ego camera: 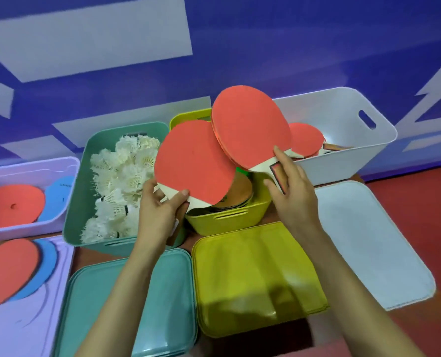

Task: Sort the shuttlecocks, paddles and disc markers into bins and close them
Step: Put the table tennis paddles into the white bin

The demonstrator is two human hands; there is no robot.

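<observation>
Head view: paddle (193, 163) in each hand (160, 212).

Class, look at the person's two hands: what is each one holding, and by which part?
Left hand: a red-faced wooden table tennis paddle, held at its handle. Right hand: another red-faced wooden paddle, also gripped at its handle.

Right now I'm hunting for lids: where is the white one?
In the head view the white lid lies flat at far right, just in front of the white bin and beside the yellow lid.
</observation>
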